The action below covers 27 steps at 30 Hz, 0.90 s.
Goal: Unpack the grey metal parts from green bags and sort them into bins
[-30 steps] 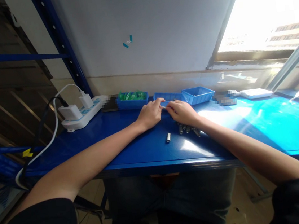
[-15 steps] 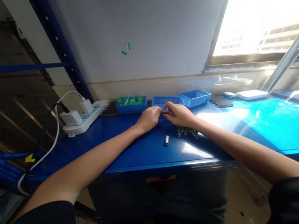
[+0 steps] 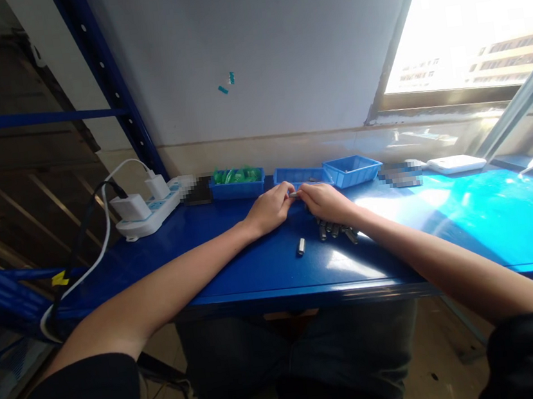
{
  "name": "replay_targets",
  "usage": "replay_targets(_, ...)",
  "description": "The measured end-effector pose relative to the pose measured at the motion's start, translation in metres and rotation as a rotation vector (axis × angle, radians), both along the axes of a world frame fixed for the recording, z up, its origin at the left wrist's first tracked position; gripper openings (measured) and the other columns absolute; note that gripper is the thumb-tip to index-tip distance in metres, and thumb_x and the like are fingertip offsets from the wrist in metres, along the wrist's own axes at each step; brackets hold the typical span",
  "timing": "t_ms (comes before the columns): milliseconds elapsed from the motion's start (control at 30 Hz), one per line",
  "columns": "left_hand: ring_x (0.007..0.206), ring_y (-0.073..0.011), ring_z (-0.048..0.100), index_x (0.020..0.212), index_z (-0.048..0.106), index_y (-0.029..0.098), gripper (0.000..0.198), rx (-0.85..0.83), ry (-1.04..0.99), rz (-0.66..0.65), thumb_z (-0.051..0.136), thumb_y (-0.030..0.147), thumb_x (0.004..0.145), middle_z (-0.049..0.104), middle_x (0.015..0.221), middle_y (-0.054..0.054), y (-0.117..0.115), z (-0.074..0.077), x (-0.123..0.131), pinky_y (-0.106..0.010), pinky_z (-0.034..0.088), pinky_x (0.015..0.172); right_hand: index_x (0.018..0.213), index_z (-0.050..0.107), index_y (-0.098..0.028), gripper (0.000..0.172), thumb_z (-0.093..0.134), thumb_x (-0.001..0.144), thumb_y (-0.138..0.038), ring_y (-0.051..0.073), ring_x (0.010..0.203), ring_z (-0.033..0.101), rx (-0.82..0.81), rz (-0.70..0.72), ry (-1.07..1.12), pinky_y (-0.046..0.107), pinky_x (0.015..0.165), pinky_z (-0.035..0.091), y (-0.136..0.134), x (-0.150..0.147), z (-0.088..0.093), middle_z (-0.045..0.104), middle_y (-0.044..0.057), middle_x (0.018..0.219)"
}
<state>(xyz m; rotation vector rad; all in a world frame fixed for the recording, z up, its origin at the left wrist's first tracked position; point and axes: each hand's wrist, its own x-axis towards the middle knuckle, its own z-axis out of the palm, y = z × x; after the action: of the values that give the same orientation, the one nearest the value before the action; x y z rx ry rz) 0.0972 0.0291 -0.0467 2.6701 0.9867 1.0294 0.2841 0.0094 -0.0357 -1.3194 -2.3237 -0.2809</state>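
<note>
My left hand (image 3: 272, 210) is closed, its thumb and fingers pinching one end of a small silvery metal piece (image 3: 294, 194). Fingertips of my right hand (image 3: 321, 201) pinch the other end, so the two hands almost meet in front of the middle blue bin (image 3: 298, 175). The fingers cover most of the piece, and its exact kind is too small to tell. Below them a single short metal cylinder-like piece (image 3: 301, 246) lies on the blue table (image 3: 251, 272). Several similar dark metal pieces (image 3: 335, 230) lie in a group under my right wrist, partly hidden by it.
A blue bin of green plastic items (image 3: 237, 177) stands at the back left, another blue bin (image 3: 353, 171) at the back right. A white power strip (image 3: 145, 222) with plugged-in chargers and cables sits on the left. A white flat device (image 3: 455, 164) lies far right.
My right hand's fingers have closed in and now meet the left hand's at the small metal piece, which shows between them. The whole view has shifted slightly.
</note>
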Motion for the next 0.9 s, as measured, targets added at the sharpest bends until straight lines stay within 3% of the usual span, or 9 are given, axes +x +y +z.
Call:
replay_targets(100, 0.087, -0.0201, 0.065, 0.108, 0.056, 0.021, 0.024, -0.021, 0.025, 0.055, 0.039, 0.033, 0.096, 0.069, 0.097, -0.006, -0.0011, 0.0022, -0.0002, -0.028, 0.047, 0.074, 0.087, 0.058, -0.019, 0.029, 0.034, 0.098, -0.032, 0.020, 0.077, 0.064, -0.007, 0.006, 0.035, 0.027, 0.066, 0.038, -0.0015, -0.0003, 0.0008, 0.069, 0.008, 0.081)
replay_targets(300, 0.091, -0.0231, 0.065, 0.102, 0.059, 0.020, 0.032, -0.038, 0.067, 0.101, 0.033, 0.039, 0.098, 0.069, 0.100, -0.008, -0.0037, 0.0046, 0.0003, -0.030, 0.047, 0.072, 0.115, 0.054, -0.020, 0.028, 0.050, 0.090, -0.032, 0.018, 0.068, 0.061, -0.019, 0.043, 0.058, 0.025, 0.063, 0.037, -0.0047, 0.0014, 0.0011, 0.066, 0.001, 0.074)
replay_targets(533, 0.087, -0.0242, 0.065, 0.093, 0.059, 0.020, 0.038, -0.020, 0.142, 0.148, 0.027, 0.041, 0.099, 0.069, 0.095, -0.008, -0.0038, 0.0031, 0.0004, -0.031, 0.046, 0.069, 0.103, 0.060, -0.020, 0.023, 0.044, 0.093, -0.035, 0.020, 0.077, 0.063, 0.022, 0.000, 0.023, 0.027, 0.065, 0.037, -0.0062, -0.0001, 0.0008, 0.070, 0.006, 0.085)
replay_targets(733, 0.090, -0.0213, 0.065, 0.118, 0.050, 0.023, 0.027, 0.015, 0.084, 0.113, 0.040, 0.033, 0.095, 0.068, 0.102, -0.005, -0.0051, 0.0028, 0.0006, -0.030, 0.047, 0.073, 0.090, 0.060, -0.020, 0.032, 0.034, 0.098, -0.036, 0.021, 0.083, 0.065, -0.015, -0.025, 0.015, 0.028, 0.069, 0.038, -0.0040, 0.0002, 0.0015, 0.071, 0.009, 0.090)
replay_targets(900, 0.089, -0.0208, 0.066, 0.111, 0.051, 0.024, 0.022, 0.045, 0.113, 0.121, 0.041, 0.035, 0.095, 0.068, 0.101, -0.004, -0.0097, 0.0044, 0.0012, -0.028, 0.046, 0.069, 0.083, 0.057, -0.019, 0.034, 0.031, 0.099, -0.033, 0.020, 0.077, 0.064, -0.031, 0.009, 0.003, 0.027, 0.068, 0.038, -0.0037, 0.0006, 0.0030, 0.069, 0.008, 0.082)
